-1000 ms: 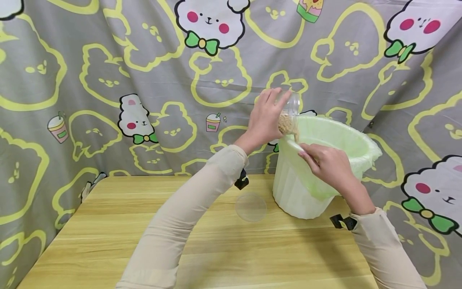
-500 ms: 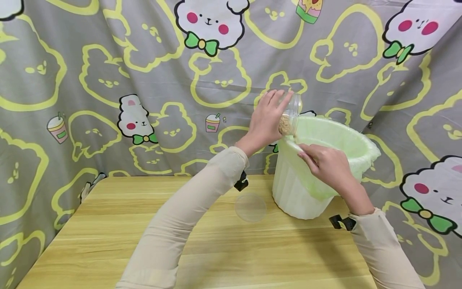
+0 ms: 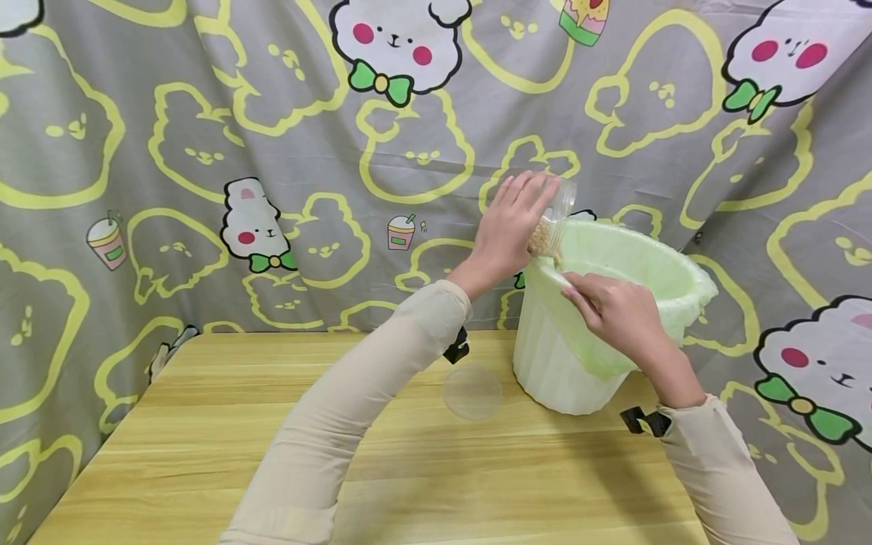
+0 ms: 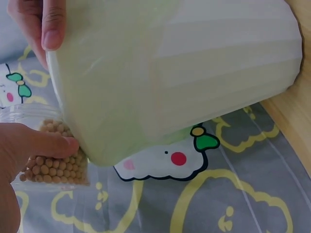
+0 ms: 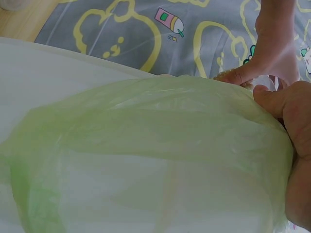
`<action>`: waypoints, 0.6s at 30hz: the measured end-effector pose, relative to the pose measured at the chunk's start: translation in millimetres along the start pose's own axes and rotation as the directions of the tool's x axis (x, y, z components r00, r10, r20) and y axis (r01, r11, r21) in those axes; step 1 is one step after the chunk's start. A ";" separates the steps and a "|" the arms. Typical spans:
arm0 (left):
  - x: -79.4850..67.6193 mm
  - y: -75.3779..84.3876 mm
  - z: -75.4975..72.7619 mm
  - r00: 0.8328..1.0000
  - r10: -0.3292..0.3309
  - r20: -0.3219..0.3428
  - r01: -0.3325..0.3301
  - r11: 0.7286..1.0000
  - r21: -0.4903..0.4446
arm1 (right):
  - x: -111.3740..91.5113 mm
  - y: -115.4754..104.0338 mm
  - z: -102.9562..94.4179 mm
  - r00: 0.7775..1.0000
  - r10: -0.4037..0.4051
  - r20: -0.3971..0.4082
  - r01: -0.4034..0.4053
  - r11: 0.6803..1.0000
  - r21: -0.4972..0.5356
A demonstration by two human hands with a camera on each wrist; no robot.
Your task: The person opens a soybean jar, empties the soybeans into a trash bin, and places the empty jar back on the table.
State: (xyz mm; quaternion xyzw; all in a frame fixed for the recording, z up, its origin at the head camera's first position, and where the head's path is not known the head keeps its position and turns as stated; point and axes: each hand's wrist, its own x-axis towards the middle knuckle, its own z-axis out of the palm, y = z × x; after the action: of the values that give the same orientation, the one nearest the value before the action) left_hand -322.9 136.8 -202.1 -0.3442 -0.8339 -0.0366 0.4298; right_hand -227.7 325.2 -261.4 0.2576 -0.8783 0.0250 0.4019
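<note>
My left hand [image 3: 502, 231] grips a clear jar [image 3: 564, 200] tipped on its side at the left rim of a white ribbed trash bin [image 3: 562, 359]. Small round tan beans [image 4: 53, 167] lie against the jar's lower wall, and some are at its mouth above the rim. A thin pale-green bag [image 5: 146, 121] lines the bin and folds down over its outside. With thumb and curled fingers, my right hand [image 3: 621, 312] holds the bin's near rim and the bag there. The bottom of the bin is hidden in every view.
A round clear disc [image 3: 472, 392], like a jar lid, lies flat on the wooden table [image 3: 204, 424] left of the bin. Behind the table hangs a grey patterned curtain [image 3: 327, 174], close to the bin's far side.
My left hand and the jar have shifted slightly right and down, closer over the bin. Beans show at the jar's mouth throughout. My right hand stays on the rim.
</note>
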 end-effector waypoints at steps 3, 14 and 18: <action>-0.5 1.7 0.6 1.000 0.000 0.005 0.000 1.000 0.007 | -0.2 0.8 0.7 1.000 0.000 -0.005 0.000 1.000 0.003; -2.7 2.1 5.3 0.998 0.031 -0.048 -0.031 0.999 0.010 | -1.2 1.6 2.1 1.000 0.004 -0.008 -0.004 1.000 0.004; -3.5 1.7 7.4 0.997 0.041 -0.068 -0.040 0.999 0.017 | -1.0 1.5 2.3 1.000 0.003 -0.010 -0.003 1.000 0.004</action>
State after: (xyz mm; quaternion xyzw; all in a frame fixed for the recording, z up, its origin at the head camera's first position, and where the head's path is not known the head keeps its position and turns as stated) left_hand -325.7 138.9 -209.7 -0.3563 -0.8119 -0.0329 0.4613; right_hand -229.4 326.4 -263.4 0.2570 -0.8766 0.0283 0.4058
